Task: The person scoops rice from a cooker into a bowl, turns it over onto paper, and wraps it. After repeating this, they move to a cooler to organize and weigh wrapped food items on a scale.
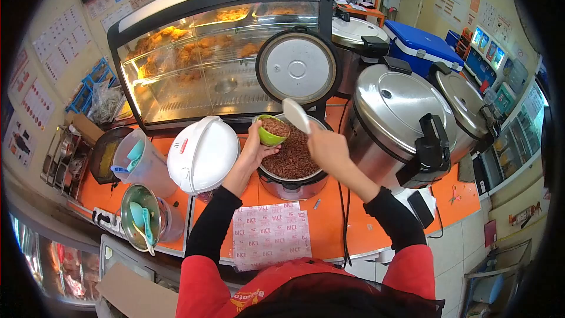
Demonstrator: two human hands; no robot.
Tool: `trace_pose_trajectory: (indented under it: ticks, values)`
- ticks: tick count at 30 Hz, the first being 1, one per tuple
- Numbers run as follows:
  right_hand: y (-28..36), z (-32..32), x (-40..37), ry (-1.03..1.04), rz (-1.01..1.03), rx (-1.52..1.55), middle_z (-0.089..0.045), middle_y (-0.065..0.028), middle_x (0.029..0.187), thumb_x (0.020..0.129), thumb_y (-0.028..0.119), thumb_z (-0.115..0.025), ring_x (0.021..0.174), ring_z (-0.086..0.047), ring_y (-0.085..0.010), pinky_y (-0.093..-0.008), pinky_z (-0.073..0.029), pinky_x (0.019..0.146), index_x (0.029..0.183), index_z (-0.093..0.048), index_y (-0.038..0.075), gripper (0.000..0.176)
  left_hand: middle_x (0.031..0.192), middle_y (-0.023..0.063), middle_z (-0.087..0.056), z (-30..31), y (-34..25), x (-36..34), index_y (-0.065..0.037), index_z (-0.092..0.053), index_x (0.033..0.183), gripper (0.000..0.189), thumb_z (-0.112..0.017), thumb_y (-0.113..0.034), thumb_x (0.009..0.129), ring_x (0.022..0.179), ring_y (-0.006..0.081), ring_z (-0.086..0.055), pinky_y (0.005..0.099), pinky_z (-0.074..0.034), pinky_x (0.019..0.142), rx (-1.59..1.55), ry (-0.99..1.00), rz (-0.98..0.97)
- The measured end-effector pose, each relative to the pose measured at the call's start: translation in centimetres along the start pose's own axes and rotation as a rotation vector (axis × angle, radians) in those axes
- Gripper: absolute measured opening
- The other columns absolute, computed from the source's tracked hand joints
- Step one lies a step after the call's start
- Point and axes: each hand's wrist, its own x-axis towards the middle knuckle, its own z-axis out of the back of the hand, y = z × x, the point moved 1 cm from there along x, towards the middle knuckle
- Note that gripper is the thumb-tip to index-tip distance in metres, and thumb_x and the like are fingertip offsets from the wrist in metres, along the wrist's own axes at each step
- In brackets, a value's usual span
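My left hand [254, 151] holds a small green bowl [270, 131] heaped with brown rice, over the rim of an open rice cooker [292, 159] full of the same brown rice. My right hand [327, 146] grips a white rice paddle [296, 115], its blade raised just right of the bowl. The cooker's round lid [297, 66] stands open behind. A printed "RICE" wrapper sheet [271, 234] lies flat on the orange counter [335, 224] in front of the cooker.
A glass warmer [206, 53] with fried chicken stands behind. A white closed cooker [203, 154] sits left, two large steel cookers [400, 115] right. A pitcher [138, 162] and a steel cup [141, 215] hold utensils at left. A blue cooler [421, 44] is at the back right.
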Motion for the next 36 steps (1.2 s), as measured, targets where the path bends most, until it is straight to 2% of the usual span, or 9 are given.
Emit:
trace_pose_trajectory:
  ticks: [2, 6, 9, 15, 17, 18, 22, 28, 36]
  values:
    - [-1.8, 0.3, 0.4, 0.064, -0.227, 0.306, -0.06, -0.024, 0.077, 0.093, 0.02, -0.034, 0.073, -0.06, -0.0409, -0.0479, -0.046, 0.065, 0.097, -0.053, 0.001, 0.026, 0.124, 0.021, -0.045, -0.7, -0.1, -1.1, -0.004, -0.024, 0.132, 0.059, -0.04, -0.042, 0.09, 0.102, 0.0299, -0.056, 0.0421, -0.05, 0.085, -0.115, 0.092, -0.024]
    - [-1.5, -4.0, -1.3, 0.238, -0.074, 0.656, -0.059, -0.0303, 0.08, 0.096, 0.029, -0.032, 0.079, -0.058, -0.0466, -0.0527, -0.043, 0.072, 0.089, -0.051, -0.002, 0.037, 0.133, 0.0151, -0.039, -2.3, 1.7, -1.3, -0.005, -0.029, 0.133, 0.054, -0.036, -0.037, 0.09, 0.12, 0.0282, -0.045, 0.0447, -0.046, 0.093, -0.094, -0.013, -0.183]
    - [1.3, -3.3, -2.4, 0.379, -0.271, 0.585, -0.058, -0.0308, 0.084, 0.097, 0.029, -0.03, 0.082, -0.056, -0.0468, -0.0518, -0.041, 0.073, 0.089, -0.051, -0.002, 0.038, 0.133, 0.0135, -0.039, -4.3, 1.9, -3.1, -0.006, -0.029, 0.132, 0.051, -0.036, -0.037, 0.091, 0.12, 0.0268, -0.044, 0.0431, -0.047, 0.091, 0.046, -0.093, -0.293]
    - [-2.4, -2.7, -0.4, 0.44, -0.051, 0.661, -0.061, -0.0251, 0.086, 0.096, 0.031, -0.033, 0.087, -0.059, -0.0415, -0.049, -0.044, 0.076, 0.089, -0.055, -0.002, 0.041, 0.13, 0.014, -0.034, -1.2, 3.0, -2.2, -0.015, -0.026, 0.128, 0.043, -0.04, -0.031, 0.09, 0.118, 0.0292, -0.043, 0.047, -0.051, 0.084, -0.149, -0.015, -0.229]
    - [-4.1, 0.1, 1.0, 0.376, -0.147, 0.61, -0.063, -0.0203, 0.088, 0.095, 0.032, -0.035, 0.089, -0.06, -0.0365, -0.0453, -0.045, 0.075, 0.088, -0.057, -0.001, 0.041, 0.131, 0.0155, -0.036, -1.3, 0.9, -4.2, -0.015, -0.025, 0.131, 0.049, -0.038, -0.037, 0.09, 0.117, 0.0293, -0.046, 0.0455, -0.052, 0.084, -0.113, -0.133, -0.291]
    - [-4.4, 1.4, 1.5, 0.397, -0.2, 0.376, -0.064, -0.0183, 0.089, 0.091, 0.034, -0.043, 0.089, -0.062, -0.0338, -0.0442, -0.047, 0.075, 0.09, -0.062, 0.0, 0.039, 0.13, 0.0162, -0.038, -0.4, 0.2, -4.7, -0.014, -0.025, 0.132, 0.05, -0.038, -0.038, 0.09, 0.115, 0.0299, -0.048, 0.045, -0.052, 0.083, -0.143, -0.135, -0.3]
    - [-3.4, -3.3, 1.7, 0.512, -0.101, -0.044, -0.066, -0.0175, 0.091, 0.08, 0.037, -0.059, 0.087, -0.065, -0.0318, -0.0433, -0.051, 0.075, 0.088, -0.068, 0.002, 0.037, 0.124, 0.0166, -0.046, 0.6, -1.9, -7.8, -0.008, -0.03, 0.13, 0.054, -0.036, -0.043, 0.089, 0.108, 0.0302, -0.054, 0.0426, -0.053, 0.081, -0.282, -0.149, -0.332]
    - [0.1, -8.0, 5.3, 0.391, -0.079, -0.064, -0.067, -0.0192, 0.082, 0.073, 0.02, -0.057, 0.078, -0.066, -0.0312, -0.0411, -0.053, 0.069, 0.079, -0.069, 0.001, 0.023, 0.128, 0.0165, -0.044, 1.4, -1.0, -13.3, -0.006, -0.032, 0.132, 0.062, -0.033, -0.052, 0.091, 0.11, 0.0293, -0.053, 0.0424, -0.051, 0.082, -0.387, -0.186, -0.335]
    - [5.4, -7.2, 4.9, 0.33, 0.19, -0.07, -0.065, -0.0183, 0.07, 0.071, 0.022, -0.06, 0.066, -0.066, -0.0311, -0.0404, -0.053, 0.063, 0.071, -0.068, 0.002, 0.022, 0.128, 0.0207, -0.042, 2.1, 1.7, -18.9, -0.004, -0.027, 0.135, 0.06, -0.036, -0.047, 0.093, 0.113, 0.0346, -0.051, 0.0415, -0.054, 0.083, -0.465, -0.243, -0.383]
